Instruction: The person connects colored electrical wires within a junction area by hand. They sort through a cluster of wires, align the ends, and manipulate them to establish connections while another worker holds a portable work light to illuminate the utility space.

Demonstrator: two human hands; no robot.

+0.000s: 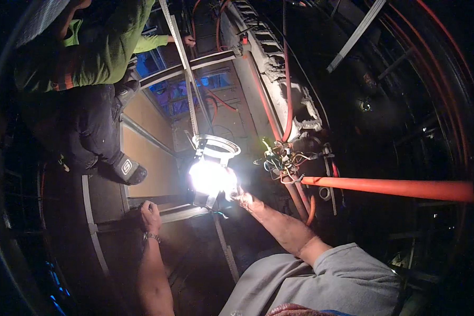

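A lit lamp (205, 176) glares white at the centre, with a metal ring (218, 142) on top and loose wires below it. My right hand (239, 196) grips its right side, the fingertips partly lost in the glare. My left hand (150, 213), with a watch on the wrist, has curled fingers on a metal rail (176, 213) below and left of the lamp. Just right of the lamp a tangle of coloured wires (284, 160) hangs on orange conduits (379, 187).
A co-worker (89, 121) in green sleeves and dark trousers perches at upper left, a shoe beside a tan panel (147, 131). A vertical metal hanger (191, 102) rises behind the lamp. A rough concrete beam (295, 105) with red pipes runs away at upper right. Dark framework surrounds everything.
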